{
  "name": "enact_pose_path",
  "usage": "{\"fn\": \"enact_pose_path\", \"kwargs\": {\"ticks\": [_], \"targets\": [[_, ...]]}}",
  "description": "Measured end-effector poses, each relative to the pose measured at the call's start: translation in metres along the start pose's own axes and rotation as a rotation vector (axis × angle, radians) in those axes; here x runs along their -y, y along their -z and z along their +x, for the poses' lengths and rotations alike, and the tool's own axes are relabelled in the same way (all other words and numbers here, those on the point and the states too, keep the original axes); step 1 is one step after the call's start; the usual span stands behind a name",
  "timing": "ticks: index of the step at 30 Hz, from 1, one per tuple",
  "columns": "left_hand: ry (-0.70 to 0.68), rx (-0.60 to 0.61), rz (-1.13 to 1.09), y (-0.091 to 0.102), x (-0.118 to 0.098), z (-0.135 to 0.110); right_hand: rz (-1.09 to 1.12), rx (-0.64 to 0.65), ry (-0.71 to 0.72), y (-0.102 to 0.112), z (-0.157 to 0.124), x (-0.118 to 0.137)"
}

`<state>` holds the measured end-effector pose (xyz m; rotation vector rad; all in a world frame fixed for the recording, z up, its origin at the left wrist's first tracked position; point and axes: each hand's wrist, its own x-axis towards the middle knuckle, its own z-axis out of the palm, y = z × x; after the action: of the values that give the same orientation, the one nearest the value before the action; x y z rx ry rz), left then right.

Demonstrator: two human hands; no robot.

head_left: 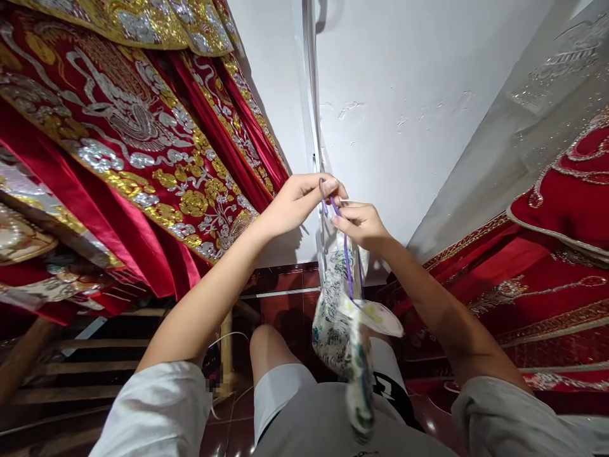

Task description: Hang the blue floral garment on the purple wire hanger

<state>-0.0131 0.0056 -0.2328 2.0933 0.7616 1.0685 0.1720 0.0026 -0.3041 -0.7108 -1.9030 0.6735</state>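
My left hand [304, 198] is raised in front of the white wall, fingers pinched on a small dark loop at the top of a purple cord [349, 266]. Just to its right, my right hand [360, 223] pinches the same purple cord a little lower. From the cord hangs a patterned white and green cloth pouch [340, 320], drooping down over my knee. Both hands almost touch each other.
Red cloths with gold and silver embroidery [128, 139] hang at the left. More red embroidered cloth [547, 279] lies at the right. A white wall [404, 95] with a thin vertical strip stands ahead. Wooden slats [95, 368] lie low left above a dark red tiled floor.
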Motion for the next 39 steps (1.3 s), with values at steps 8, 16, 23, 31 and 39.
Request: {"fn": "enact_pose_path", "kwargs": {"ticks": [8,16,23,31,39], "targets": [[0.221,-0.032,0.02,0.039,0.034,-0.019,-0.36,-0.251,-0.269,0.028,0.046,-0.042],[0.194,-0.151,0.548,0.053,0.061,-0.046,-0.436,-0.124,-0.432,0.006,0.099,-0.058],[0.196,-0.216,0.643,0.043,0.105,-0.065,-0.454,0.011,-0.253,-0.017,0.068,-0.057],[-0.057,-0.799,0.534,-0.04,0.155,-0.097,-0.088,-0.386,-0.264,-0.107,-0.073,-0.107],[0.323,-0.791,0.124,-0.121,0.206,-0.134,-0.324,0.078,-0.99,-0.115,-0.045,-0.161]]}}
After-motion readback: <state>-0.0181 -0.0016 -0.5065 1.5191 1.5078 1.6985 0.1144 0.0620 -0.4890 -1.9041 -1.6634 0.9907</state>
